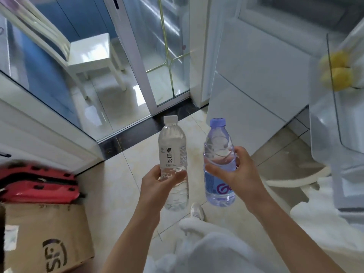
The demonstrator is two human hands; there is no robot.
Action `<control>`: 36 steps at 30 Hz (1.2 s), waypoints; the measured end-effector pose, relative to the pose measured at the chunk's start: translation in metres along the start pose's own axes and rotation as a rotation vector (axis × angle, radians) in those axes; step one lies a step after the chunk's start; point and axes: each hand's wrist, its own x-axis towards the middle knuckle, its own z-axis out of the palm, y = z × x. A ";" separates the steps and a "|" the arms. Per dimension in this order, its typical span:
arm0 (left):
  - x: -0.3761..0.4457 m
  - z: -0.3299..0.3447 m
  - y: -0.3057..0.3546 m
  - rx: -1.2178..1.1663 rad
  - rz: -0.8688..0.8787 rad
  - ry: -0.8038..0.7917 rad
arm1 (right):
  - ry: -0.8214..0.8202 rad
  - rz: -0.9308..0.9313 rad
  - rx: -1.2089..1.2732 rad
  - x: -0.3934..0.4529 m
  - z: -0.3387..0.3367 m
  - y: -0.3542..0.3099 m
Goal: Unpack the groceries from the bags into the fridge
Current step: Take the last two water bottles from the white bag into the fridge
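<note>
My left hand [157,184] grips a clear water bottle [173,152] with a white cap and a white label, held upright in the middle of the view. My right hand [234,172] grips a blue-tinted water bottle [219,146] with a blue cap and a blue label, also upright, just to the right of the first. The open fridge [334,119] stands at the right edge, with a glass shelf and yellow fruit [336,73] inside. Both bottles hang above the tiled floor, left of the fridge opening.
A brown cardboard box [45,239] sits at the lower left with a red object [39,186] behind it. White lower fridge doors [256,99] face me. A glass sliding door [163,56] and a white chair [88,52] lie beyond. White cloth [325,213] lies at the fridge's foot.
</note>
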 end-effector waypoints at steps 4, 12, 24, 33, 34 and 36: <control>0.049 0.022 0.036 -0.024 0.007 0.000 | 0.016 -0.011 0.006 0.058 -0.009 -0.028; 0.143 0.064 0.096 -0.017 0.007 -0.086 | 0.114 0.039 0.030 0.149 -0.018 -0.054; 0.327 0.138 0.226 0.184 0.086 -0.381 | 0.441 0.121 0.106 0.310 -0.043 -0.113; 0.412 0.225 0.334 0.277 0.253 -0.605 | 0.666 0.023 0.212 0.399 -0.098 -0.177; 0.416 0.236 0.344 0.272 0.279 -0.619 | 0.687 0.006 0.217 0.406 -0.108 -0.184; 0.423 0.260 0.363 0.261 0.332 -0.629 | 0.711 -0.024 0.220 0.420 -0.127 -0.197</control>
